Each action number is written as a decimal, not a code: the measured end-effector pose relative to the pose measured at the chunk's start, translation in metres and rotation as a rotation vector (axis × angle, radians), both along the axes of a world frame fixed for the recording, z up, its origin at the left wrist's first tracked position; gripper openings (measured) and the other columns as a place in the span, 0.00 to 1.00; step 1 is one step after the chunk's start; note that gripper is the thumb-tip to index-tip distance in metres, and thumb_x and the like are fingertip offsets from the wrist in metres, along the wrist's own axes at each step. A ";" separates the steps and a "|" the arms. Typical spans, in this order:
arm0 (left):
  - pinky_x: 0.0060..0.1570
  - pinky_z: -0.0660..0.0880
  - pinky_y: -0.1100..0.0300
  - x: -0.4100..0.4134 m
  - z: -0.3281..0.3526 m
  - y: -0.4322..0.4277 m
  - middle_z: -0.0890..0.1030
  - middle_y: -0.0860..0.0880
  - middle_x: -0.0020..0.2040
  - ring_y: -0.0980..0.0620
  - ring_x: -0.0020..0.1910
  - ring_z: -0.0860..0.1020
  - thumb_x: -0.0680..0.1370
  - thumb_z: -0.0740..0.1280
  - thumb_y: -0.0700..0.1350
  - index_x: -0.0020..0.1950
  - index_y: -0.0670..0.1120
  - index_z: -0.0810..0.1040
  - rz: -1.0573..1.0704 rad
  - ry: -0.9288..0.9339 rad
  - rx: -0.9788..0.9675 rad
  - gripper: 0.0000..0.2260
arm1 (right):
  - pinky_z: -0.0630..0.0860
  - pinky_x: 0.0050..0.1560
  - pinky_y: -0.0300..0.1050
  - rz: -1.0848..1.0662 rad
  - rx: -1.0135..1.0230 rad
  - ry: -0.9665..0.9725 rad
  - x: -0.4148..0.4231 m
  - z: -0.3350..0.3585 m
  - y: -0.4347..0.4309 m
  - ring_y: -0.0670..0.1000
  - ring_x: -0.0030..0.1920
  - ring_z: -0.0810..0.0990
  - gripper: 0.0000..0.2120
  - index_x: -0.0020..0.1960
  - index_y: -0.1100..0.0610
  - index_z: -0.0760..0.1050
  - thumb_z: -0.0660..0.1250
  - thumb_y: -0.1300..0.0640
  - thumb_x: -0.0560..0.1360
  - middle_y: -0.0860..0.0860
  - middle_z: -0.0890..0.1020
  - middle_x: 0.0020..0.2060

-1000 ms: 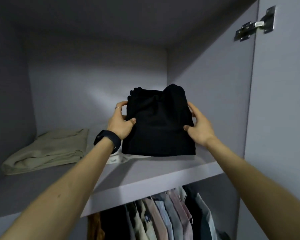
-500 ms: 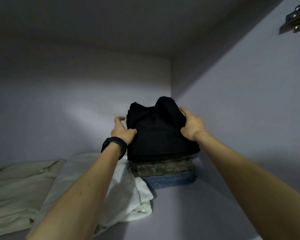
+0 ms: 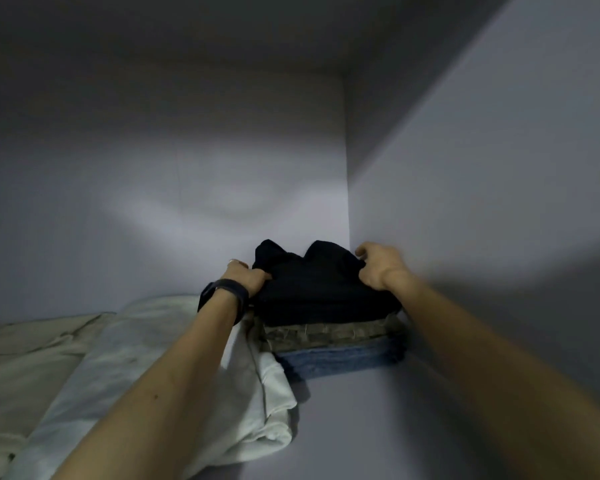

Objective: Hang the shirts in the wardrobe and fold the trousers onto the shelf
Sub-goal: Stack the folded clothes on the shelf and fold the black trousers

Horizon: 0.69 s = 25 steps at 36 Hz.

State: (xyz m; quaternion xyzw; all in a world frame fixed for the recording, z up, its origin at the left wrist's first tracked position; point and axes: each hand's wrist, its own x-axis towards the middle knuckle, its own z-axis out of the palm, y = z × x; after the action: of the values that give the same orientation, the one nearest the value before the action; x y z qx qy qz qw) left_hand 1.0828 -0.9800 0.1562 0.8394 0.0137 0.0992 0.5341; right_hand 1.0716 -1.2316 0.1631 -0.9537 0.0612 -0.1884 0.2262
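Note:
Folded black trousers lie on top of a stack in the shelf's back right corner, over a camouflage pair and a blue denim pair. My left hand, with a dark wristband, grips the black trousers' left edge. My right hand grips their right edge with curled fingers, close to the side wall.
A folded white garment lies left of the stack and a beige one further left. The grey shelf board shows in front of the stack. The wardrobe's back wall and right wall enclose the corner.
The black trousers have moved from above the shelf's front edge to the back right corner and come down onto the stack. Both hands went with them; my view moved into the shelf.

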 end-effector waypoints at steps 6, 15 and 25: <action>0.64 0.72 0.51 -0.012 0.035 0.000 0.70 0.39 0.71 0.37 0.67 0.72 0.79 0.66 0.54 0.77 0.48 0.61 0.052 -0.290 0.410 0.29 | 0.76 0.63 0.53 -0.041 -0.356 -0.068 -0.006 0.024 0.024 0.60 0.65 0.74 0.21 0.68 0.54 0.74 0.65 0.54 0.76 0.57 0.76 0.65; 0.75 0.58 0.44 0.032 0.000 -0.043 0.64 0.46 0.78 0.44 0.78 0.59 0.75 0.50 0.67 0.76 0.56 0.67 -0.128 -0.147 0.990 0.33 | 0.53 0.79 0.60 0.212 -0.353 0.107 0.043 -0.014 0.056 0.56 0.80 0.50 0.25 0.81 0.46 0.55 0.47 0.47 0.85 0.50 0.55 0.81; 0.78 0.40 0.51 0.044 -0.025 -0.036 0.51 0.50 0.82 0.48 0.81 0.43 0.73 0.57 0.70 0.80 0.55 0.61 -0.245 0.057 0.795 0.37 | 0.39 0.79 0.53 0.075 -0.190 0.356 0.069 -0.042 0.027 0.54 0.81 0.38 0.31 0.82 0.44 0.41 0.42 0.36 0.83 0.49 0.38 0.81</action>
State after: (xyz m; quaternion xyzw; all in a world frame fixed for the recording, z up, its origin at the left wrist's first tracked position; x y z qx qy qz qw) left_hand 1.1267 -1.0162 0.1307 0.9781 -0.1109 0.0093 0.1758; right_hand 1.1404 -1.2050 0.1206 -0.9906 0.0468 -0.0130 0.1278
